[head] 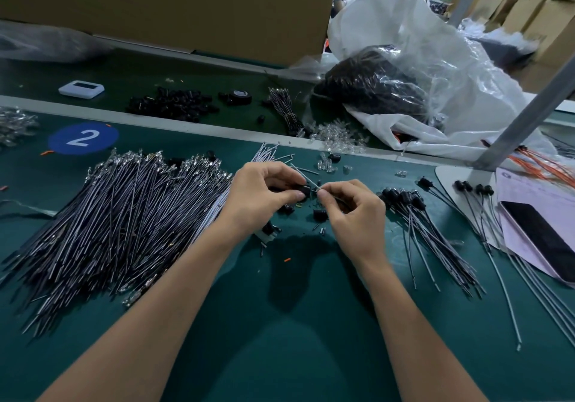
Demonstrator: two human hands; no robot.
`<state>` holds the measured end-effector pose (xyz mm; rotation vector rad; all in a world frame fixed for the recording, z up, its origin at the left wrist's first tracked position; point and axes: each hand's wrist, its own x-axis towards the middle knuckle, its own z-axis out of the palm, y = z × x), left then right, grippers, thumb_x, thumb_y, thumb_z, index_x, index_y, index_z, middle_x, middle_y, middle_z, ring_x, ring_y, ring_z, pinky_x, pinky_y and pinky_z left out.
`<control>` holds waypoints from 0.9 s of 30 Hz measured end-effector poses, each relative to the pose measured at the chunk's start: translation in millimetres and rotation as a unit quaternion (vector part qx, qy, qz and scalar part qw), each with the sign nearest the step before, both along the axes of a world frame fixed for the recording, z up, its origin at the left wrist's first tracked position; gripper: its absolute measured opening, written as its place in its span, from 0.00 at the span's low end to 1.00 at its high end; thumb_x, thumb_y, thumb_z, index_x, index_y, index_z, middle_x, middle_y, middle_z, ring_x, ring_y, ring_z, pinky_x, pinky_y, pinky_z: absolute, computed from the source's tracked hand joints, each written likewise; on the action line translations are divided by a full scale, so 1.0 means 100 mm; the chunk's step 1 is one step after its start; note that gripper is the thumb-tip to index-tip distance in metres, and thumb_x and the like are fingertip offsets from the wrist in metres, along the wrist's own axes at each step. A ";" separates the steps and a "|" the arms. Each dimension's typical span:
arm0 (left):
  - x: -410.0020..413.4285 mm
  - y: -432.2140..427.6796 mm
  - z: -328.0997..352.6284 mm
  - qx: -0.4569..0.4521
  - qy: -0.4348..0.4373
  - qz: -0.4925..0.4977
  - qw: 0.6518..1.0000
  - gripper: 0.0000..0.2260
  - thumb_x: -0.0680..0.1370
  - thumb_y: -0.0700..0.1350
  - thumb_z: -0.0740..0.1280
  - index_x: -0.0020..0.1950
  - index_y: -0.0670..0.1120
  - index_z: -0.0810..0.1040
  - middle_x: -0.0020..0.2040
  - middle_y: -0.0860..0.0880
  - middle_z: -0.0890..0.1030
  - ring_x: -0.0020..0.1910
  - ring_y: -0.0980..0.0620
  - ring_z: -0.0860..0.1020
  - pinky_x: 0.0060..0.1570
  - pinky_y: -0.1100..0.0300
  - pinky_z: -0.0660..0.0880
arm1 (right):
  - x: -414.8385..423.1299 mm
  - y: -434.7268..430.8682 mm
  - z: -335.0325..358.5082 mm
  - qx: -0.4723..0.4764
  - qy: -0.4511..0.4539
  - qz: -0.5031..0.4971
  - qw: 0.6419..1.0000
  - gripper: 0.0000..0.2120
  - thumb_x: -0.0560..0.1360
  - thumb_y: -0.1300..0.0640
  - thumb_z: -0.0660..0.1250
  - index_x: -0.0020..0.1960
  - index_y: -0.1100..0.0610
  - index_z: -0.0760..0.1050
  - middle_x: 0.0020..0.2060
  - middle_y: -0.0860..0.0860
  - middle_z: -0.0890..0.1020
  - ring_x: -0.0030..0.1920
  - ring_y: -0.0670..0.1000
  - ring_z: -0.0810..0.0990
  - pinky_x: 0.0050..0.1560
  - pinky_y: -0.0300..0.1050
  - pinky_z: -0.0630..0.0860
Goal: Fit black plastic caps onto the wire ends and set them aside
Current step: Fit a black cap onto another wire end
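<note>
as left hand (264, 193) pinches cap (303, 189), right hand (351, 205) — wire (306, 177)

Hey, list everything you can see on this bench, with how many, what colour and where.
Bare wires: big pile, grey-black, left foreground
Capped wires: one bundle, black caps, right of centre
Loose caps: few, black, centre
Cap heap: one, black, beyond rail
Tape roll: one, black, beside cap heap
Sticker: one, blue, left, by rail
Clear parts: many, transparent, along rail
Plastic bag: one, white, back right
Phone: one, black, right edge
Left hand: one, holds black cap
Right hand: one, pinches wire
</note>
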<state>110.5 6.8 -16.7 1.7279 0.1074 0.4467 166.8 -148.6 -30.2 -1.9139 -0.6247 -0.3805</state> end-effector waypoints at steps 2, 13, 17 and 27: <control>0.00 -0.01 -0.01 -0.008 -0.005 -0.009 1.000 0.11 0.68 0.30 0.76 0.44 0.44 0.83 0.42 0.46 0.86 0.41 0.52 0.85 0.43 0.63 0.79 | -0.02 0.03 -0.01 0.006 0.009 0.015 1.000 0.03 0.72 0.65 0.73 0.43 0.58 0.83 0.39 0.51 0.82 0.39 0.47 0.81 0.43 0.41 0.78; -0.01 -0.10 0.03 -0.288 -0.016 0.000 0.958 0.03 0.67 0.37 0.76 0.38 0.44 0.84 0.38 0.44 0.85 0.38 0.50 0.84 0.40 0.63 0.80 | -0.07 0.05 0.04 0.074 0.071 0.040 0.994 0.07 0.71 0.65 0.75 0.42 0.53 0.83 0.35 0.48 0.85 0.35 0.49 0.83 0.41 0.49 0.82; -0.02 -0.09 0.03 -0.289 -0.007 0.002 0.957 0.04 0.70 0.35 0.75 0.42 0.42 0.83 0.38 0.45 0.85 0.38 0.50 0.84 0.39 0.61 0.81 | -0.07 0.05 0.04 0.070 0.074 0.050 0.994 0.08 0.71 0.64 0.75 0.42 0.51 0.83 0.35 0.48 0.85 0.35 0.48 0.83 0.41 0.46 0.81; -0.02 -0.06 0.05 -0.321 -0.006 0.011 0.947 0.08 0.63 0.41 0.76 0.40 0.42 0.81 0.38 0.44 0.85 0.37 0.50 0.84 0.38 0.62 0.81 | -0.07 0.04 0.03 0.149 0.146 0.055 0.976 0.03 0.76 0.64 0.70 0.43 0.60 0.81 0.32 0.52 0.84 0.32 0.50 0.83 0.35 0.42 0.79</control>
